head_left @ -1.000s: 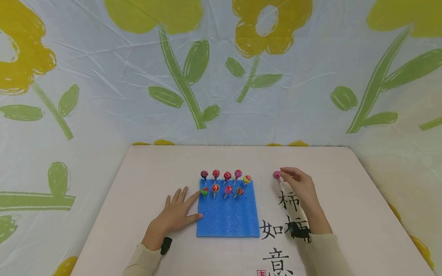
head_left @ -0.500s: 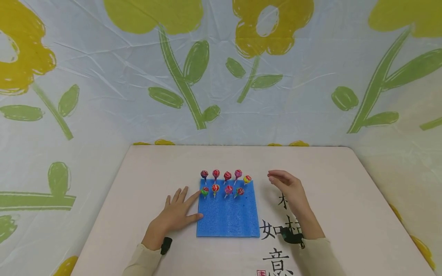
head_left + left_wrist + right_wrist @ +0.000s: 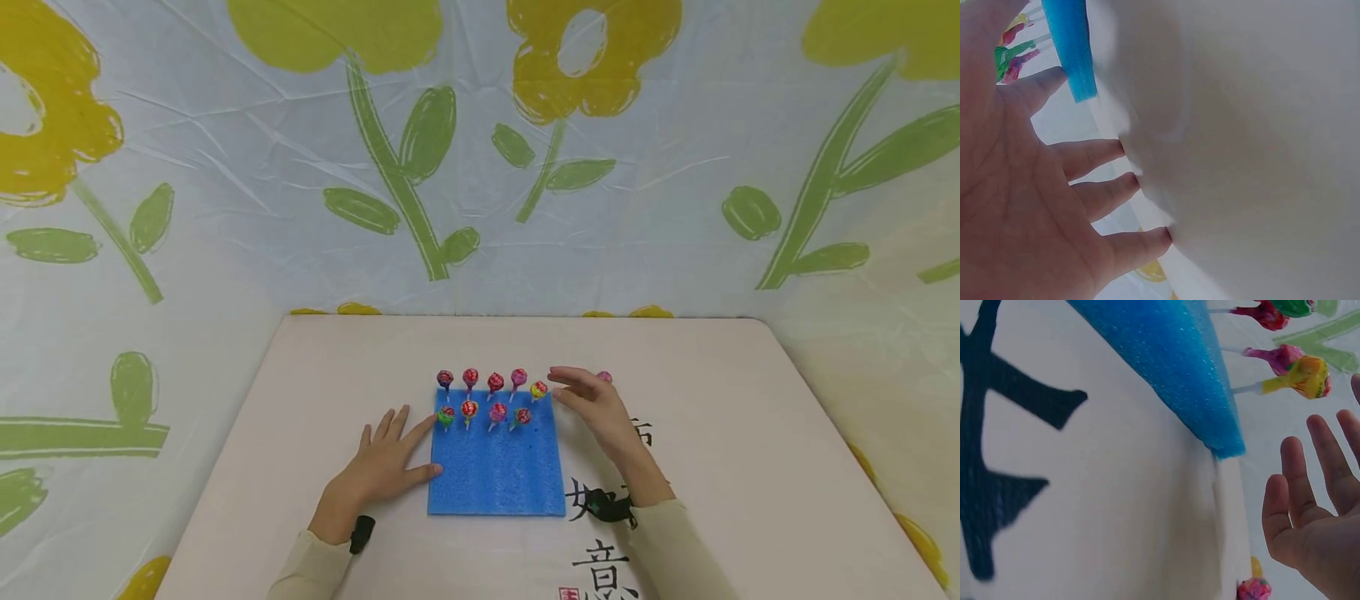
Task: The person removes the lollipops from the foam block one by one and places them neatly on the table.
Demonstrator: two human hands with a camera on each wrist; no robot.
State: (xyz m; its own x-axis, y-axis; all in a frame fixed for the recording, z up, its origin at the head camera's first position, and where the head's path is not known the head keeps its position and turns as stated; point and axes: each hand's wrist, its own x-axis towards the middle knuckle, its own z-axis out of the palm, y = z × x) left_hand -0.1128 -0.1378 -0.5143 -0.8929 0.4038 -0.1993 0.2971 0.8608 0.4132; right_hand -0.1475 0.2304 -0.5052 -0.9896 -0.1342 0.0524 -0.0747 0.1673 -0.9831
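Observation:
Several wrapped lollipops stand on their sticks in two rows at the far part of a blue foam board (image 3: 495,475). My left hand (image 3: 378,467) lies spread at the board's left side, its forefinger and thumb touching the edge; in the left wrist view, the other fingertips press the table. Near the board's far right corner hovers my right hand (image 3: 600,412), fingers loosely bent and holding nothing. Closest to its fingertips is a yellow lollipop (image 3: 538,389), with a small gap between them. Behind the right hand lies a pink lollipop (image 3: 604,377) on the table, partly hidden.
Black brush characters (image 3: 602,567) mark the pale table (image 3: 750,433) right of the board, partly covered by the right arm. A flower-printed cloth (image 3: 637,250) hangs behind the table and along its sides.
My right hand has let go of the pink lollipop on the table and moved left to the foam board's far right corner. The left hand stays in place.

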